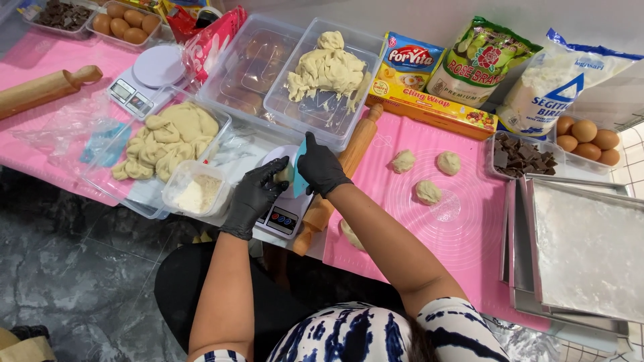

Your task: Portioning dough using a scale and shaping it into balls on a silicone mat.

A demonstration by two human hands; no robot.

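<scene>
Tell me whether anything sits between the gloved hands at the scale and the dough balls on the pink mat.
Yes. The wooden rolling pin lies diagonally between the right hand at the scale and the dough balls on the pink mat.

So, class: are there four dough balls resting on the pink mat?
No: three dough balls show whole on the pink mat, and a fourth piece is half hidden behind the right arm.

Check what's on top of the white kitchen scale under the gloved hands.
A small lump of dough sits on the scale, with the left hand beside it and the right hand holding a teal scraper. The hands hide most of the platform.
</scene>
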